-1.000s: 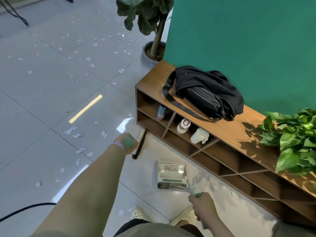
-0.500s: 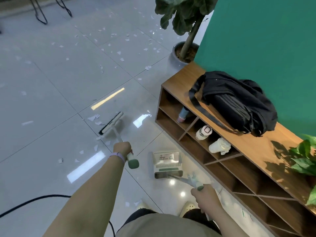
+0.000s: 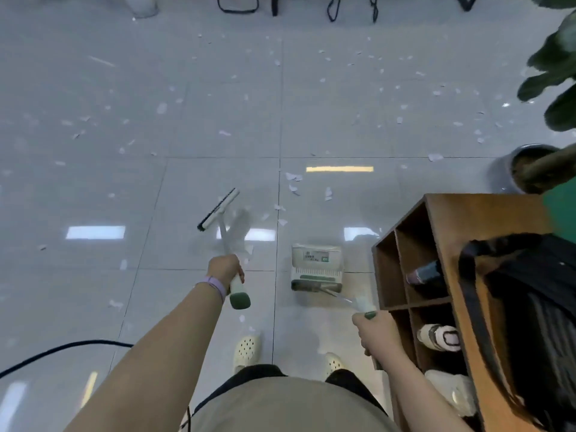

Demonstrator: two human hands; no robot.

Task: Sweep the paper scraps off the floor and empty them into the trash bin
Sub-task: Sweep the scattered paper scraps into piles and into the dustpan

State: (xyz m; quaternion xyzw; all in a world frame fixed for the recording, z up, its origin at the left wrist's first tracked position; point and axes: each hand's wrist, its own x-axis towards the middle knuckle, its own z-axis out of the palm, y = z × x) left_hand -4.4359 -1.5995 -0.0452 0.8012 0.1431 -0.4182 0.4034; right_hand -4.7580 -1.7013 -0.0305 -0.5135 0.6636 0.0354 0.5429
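Observation:
My left hand (image 3: 225, 269) grips the white, green-capped handle of a broom (image 3: 218, 210), whose flat black-edged head hovers just over the grey tile floor ahead of me. My right hand (image 3: 372, 333) grips the handle of a white and green dustpan (image 3: 316, 266) that rests on the floor to the right of the broom. Several white paper scraps (image 3: 293, 182) lie just beyond the dustpan, and many more are scattered across the tiles farther out. No trash bin is in view.
A wooden shoe rack (image 3: 442, 213) stands at my right, with a black bag (image 3: 530, 307) on top and bottles in its cubbies. A potted plant (image 3: 523, 169) sits beyond it. A black cable (image 3: 62, 349) runs along the floor at lower left. Furniture legs line the far edge.
My view has swung left, away from the green wall toward the open floor. The broom head has swung forward, in front of my left hand; the dustpan stays beside the rack.

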